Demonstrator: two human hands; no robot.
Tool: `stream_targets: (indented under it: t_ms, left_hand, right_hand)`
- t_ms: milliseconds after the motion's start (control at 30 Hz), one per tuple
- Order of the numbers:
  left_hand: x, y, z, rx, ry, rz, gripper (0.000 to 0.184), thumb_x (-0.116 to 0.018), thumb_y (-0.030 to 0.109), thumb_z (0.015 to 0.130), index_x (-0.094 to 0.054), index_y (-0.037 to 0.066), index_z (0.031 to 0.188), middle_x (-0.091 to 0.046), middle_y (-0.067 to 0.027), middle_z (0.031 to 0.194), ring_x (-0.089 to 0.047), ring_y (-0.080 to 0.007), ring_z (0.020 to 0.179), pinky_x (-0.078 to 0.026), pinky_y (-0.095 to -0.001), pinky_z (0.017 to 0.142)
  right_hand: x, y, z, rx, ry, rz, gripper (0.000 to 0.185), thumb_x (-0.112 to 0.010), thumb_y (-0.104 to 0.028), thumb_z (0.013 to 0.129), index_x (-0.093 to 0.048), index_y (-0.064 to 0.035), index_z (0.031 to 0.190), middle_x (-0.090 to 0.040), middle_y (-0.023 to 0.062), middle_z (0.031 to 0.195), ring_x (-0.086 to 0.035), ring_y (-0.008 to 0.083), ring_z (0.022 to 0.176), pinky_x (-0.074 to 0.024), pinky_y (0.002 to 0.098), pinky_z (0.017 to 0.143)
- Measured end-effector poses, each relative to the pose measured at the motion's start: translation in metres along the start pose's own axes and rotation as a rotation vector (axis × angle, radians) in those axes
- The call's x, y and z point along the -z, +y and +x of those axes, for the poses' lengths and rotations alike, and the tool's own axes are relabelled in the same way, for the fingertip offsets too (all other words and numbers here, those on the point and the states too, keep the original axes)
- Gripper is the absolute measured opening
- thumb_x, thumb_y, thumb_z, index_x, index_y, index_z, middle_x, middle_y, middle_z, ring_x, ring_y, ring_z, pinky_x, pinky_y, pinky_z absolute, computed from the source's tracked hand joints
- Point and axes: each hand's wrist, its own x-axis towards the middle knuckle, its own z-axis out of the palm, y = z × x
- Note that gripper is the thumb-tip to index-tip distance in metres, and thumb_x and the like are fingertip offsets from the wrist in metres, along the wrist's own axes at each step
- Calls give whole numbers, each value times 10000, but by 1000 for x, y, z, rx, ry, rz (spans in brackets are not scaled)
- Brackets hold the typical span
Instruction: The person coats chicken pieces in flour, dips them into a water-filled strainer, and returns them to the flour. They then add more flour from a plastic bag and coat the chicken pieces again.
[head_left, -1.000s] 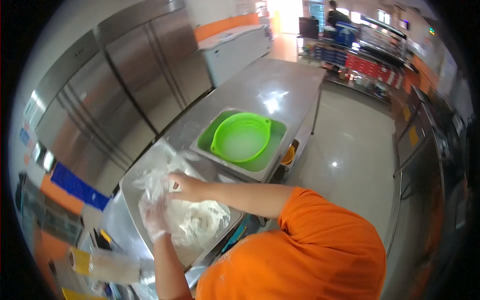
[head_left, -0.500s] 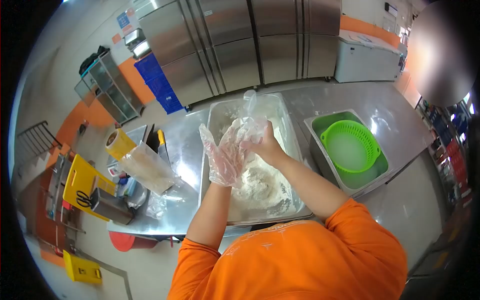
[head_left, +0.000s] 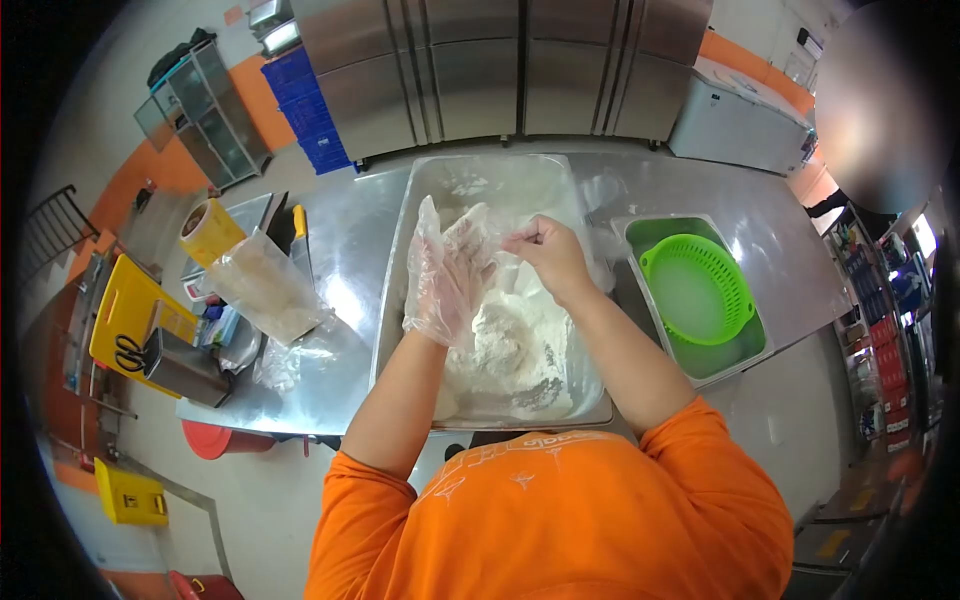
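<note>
My left hand [head_left: 450, 270] wears a clear plastic glove dusted with white powder. It is held over the metal tray [head_left: 395, 290], fingers stretched out and apart. To its right, my bare right hand [head_left: 555, 255] is closed in a pinch at the left hand's fingertips. Thin clear plastic, smeared by motion, shows beside the right hand; it looks like a loose disposable glove [head_left: 603, 195]. Below both hands, a heap of white flour-like powder [head_left: 500, 340] lies in the tray, with more spread over the tray's bottom.
Right of the tray stands a metal pan [head_left: 635, 235] holding a green basket [head_left: 740, 280]. On the left lie a yellow roll [head_left: 210, 232], a plastic bag [head_left: 265, 290], a yellow-handled tool [head_left: 300, 222], scissors [head_left: 128, 352] and a metal box [head_left: 185, 368]. A blurred person [head_left: 880, 110] is at far right.
My right hand has moved away from the left palm to its fingertips. The clear plastic that stood above the hands now appears blurred to the right. The camera view has shifted slightly.
</note>
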Motion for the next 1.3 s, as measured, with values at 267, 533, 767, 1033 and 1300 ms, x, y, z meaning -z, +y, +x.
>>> stream_targets:
  t_ms: [267, 533, 767, 1033, 1300]
  left_hand:
    - [11, -13, 4, 5, -81, -36, 868, -249, 695, 833, -182, 42, 1402, -308, -108, 1399, -376, -236, 1225, -316, -350, 1007]
    - [-8, -7, -7, -19, 108, 354, 606, -528, 458, 850, -382, 85, 1304, -477, -104, 1238, -489, -211, 1080, -395, -310, 912]
    - [11, -11, -2, -32, 147, 656, 325, -645, 150, 793, -564, 32, 1084, -593, -54, 971, -551, -138, 849, -450, -260, 733]
    - [24, -2, 7, -114, 199, 792, 352, -642, 209, 786, -556, 22, 1071, -589, -68, 996, -547, -172, 898, -433, -285, 792]
    - [12, -15, -1, -43, 195, 279, 318, -656, 137, 786, -581, 29, 1075, -592, -33, 962, -548, -131, 857, -447, -258, 755]
  right_hand:
    - [-2, 1, -4, -48, -27, 213, 181, -638, -42, 790, -561, 21, 940, -610, 63, 853, -565, 112, 759, -450, 239, 711]
    - [-5, 8, -3, -58, -8, 120, 168, -674, -57, 744, -544, 20, 817, -596, 51, 765, -552, 118, 693, -443, 243, 652]
    - [14, 3, -2, -68, -218, -210, 216, -715, -113, 727, -511, -42, 738, -559, 21, 704, -498, 90, 644, -420, 241, 607]
    - [25, 3, 0, -130, -228, -23, 203, -690, -178, 774, -533, -49, 765, -574, 14, 761, -536, 94, 771, -420, 233, 649]
    - [-1, 0, -14, 16, -124, -13, 174, -636, -141, 812, -607, -17, 931, -623, 48, 815, -580, 124, 817, -449, 247, 751]
